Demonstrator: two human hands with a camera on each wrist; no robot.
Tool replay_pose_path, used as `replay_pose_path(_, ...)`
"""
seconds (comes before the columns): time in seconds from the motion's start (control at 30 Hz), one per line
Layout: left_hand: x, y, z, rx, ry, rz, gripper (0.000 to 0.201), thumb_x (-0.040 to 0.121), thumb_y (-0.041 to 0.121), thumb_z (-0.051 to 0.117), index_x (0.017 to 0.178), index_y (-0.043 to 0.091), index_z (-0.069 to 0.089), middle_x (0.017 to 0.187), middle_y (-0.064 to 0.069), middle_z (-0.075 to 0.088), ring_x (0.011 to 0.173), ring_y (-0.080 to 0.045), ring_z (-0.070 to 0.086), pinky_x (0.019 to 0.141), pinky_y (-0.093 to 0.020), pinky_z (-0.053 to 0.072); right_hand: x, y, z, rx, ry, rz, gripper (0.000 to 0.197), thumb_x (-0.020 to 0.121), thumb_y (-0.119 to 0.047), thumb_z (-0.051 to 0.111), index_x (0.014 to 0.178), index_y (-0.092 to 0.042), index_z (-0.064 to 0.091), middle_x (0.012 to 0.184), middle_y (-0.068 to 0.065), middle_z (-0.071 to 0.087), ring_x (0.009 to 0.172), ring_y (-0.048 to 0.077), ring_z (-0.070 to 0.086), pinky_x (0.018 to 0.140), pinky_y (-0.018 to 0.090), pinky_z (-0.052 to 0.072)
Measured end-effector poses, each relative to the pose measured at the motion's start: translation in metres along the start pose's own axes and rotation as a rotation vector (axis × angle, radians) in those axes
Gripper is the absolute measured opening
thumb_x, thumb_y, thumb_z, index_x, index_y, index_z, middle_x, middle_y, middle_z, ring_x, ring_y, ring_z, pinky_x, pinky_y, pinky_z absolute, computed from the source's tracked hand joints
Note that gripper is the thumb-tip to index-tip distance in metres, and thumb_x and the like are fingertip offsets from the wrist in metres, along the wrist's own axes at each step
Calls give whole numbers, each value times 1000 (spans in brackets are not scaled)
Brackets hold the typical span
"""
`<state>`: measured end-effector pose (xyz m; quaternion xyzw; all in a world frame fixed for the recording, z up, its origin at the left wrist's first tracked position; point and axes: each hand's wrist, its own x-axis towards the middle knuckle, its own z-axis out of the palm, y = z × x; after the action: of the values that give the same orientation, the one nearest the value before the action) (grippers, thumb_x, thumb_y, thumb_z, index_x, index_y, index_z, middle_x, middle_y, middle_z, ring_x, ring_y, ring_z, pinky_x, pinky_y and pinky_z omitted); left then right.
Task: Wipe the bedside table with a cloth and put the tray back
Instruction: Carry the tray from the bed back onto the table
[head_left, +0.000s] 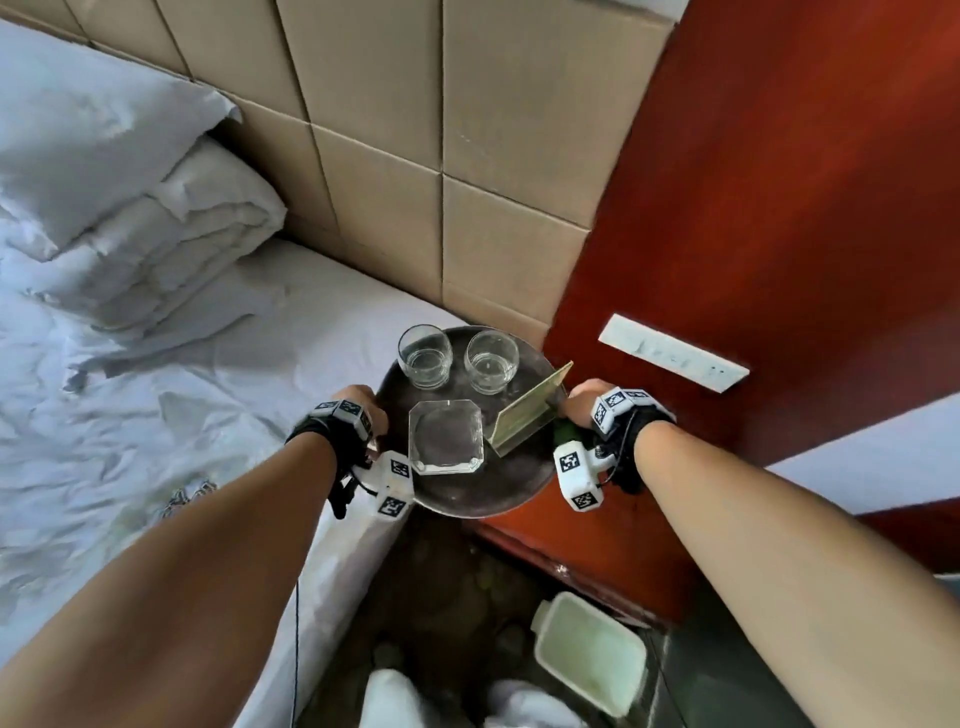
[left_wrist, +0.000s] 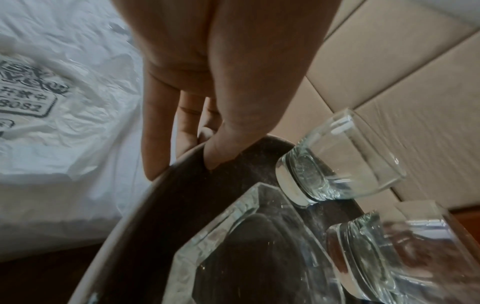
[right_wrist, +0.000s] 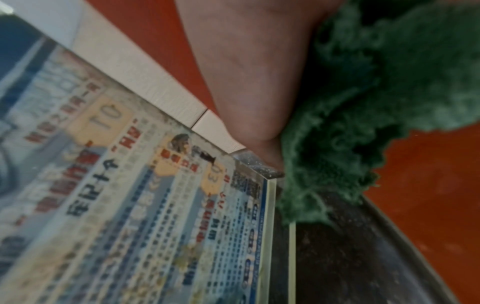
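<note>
Both forearms reach forward from us, and between them we carry the round dark metal tray (head_left: 470, 499) with a pale rim, lifted clear, over the gap between the white-sheeted bed (head_left: 156, 415) and the red-brown wooden bedside worktop (head_left: 613, 545).

Left hand (head_left: 358, 415): grip closed on the tray's left rim, thumb (left_wrist: 221, 148) over the top edge, fingers underneath.

Right hand (head_left: 582, 402): grip on the right rim, thumb pressed down at the edge; the shaggy dark green cloth (right_wrist: 363, 102) is bunched in the same hand, lying against the rim. Fingers below are hidden from us.

On the tray, nearest first: square clear glass ashtray (head_left: 447, 439), then the slanted clear acrylic sign stand with a printed card (head_left: 527, 410) close to the right thumb, then two short clear glass tumblers (head_left: 425, 356) side by side at the far edge. All upright.

Beyond, the tan padded headboard panels (head_left: 389, 156) and a white switch plate (head_left: 672, 358) on the red wall panel.

Step, as we judge it: the tray in transit. With the cloth in hand we cannot tell whether the wiping is done or yet to come. The next move calls for a level carry to wherever the tray goes, and a soft, flat set-down, since the loose glassware could slide or clink. The cloth must come away with the hand, not be trapped beneath.
</note>
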<state>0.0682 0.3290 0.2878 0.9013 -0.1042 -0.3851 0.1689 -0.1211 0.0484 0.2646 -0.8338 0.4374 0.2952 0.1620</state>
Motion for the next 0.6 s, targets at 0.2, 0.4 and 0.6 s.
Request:
replay_pose_path(0.2,20,79,69,141,-68,37,34,63,14,69,96,14,63,92,-15,71,78,-36,72,74,-52,60,-5,98,3,136,-3,79,59,73,-69,39,87,-20,70,103,9,71,90,30,66,87,40,53)
replay_pose_path(0.4,10,142,117,253,-113,89,13,74,8,69,86,11,64,84,-15,71,75,-29,72,71,-46,61,18,170,25,180,-66,137,69,65,-70,33,95,-17,65,104,10,69,88,31,64,82,39,52)
replay_pose_path(0.6,65,161,171,247,-197,87,30,64,9,69,93,16,66,83,-13,73,74,-31,73,69,-50,61,52,211,52,215,-92,231,59,65,-69,33,79,-19,61,104,11,70,94,32,65,88,43,53)
